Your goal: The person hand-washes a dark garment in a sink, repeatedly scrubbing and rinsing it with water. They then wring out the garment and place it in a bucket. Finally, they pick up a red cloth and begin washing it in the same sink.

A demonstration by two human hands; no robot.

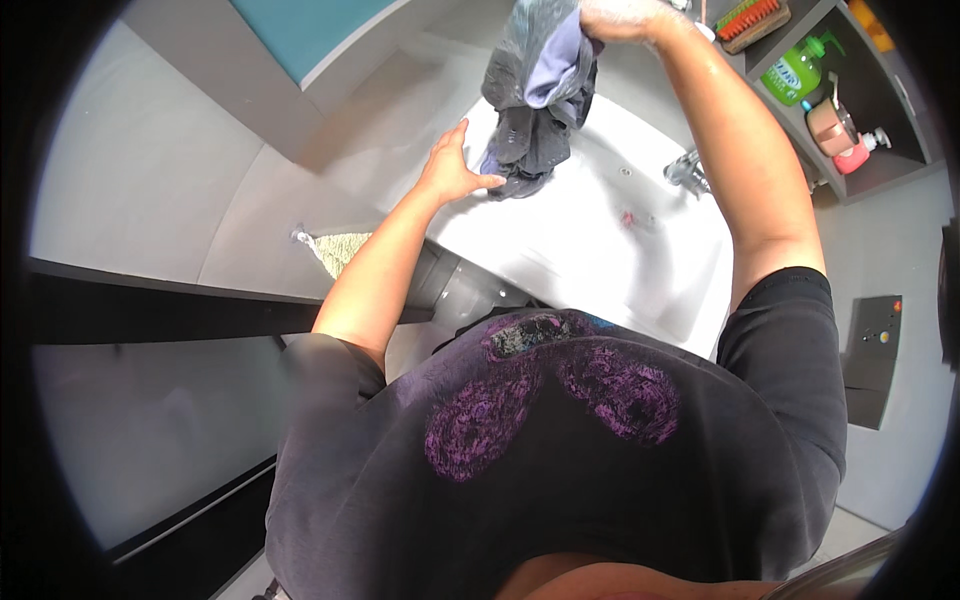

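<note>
A wet, dark grey garment with a lavender part [536, 120] hangs in a bunch over the far left part of the white sink [555, 247]. My right hand [622, 19], wet and partly cut off by the top edge of the view, grips the upper part of the cloth. Beside the garment's lower left side is my left hand [454, 169], its fingers spread and thumb pointing towards the cloth; nothing is held in it. The chrome faucet [686, 174] stands at the sink's right side, next to my right forearm. A small red thing [628, 219] lies in the basin.
On the right, an open shelf [885, 176] holds a green pump bottle [795, 71], a copper-coloured cup [831, 129] and a pink pump bottle [855, 156]. A brush with orange bristles [752, 22] lies beside it. A pale green cloth [341, 250] hangs on the left wall.
</note>
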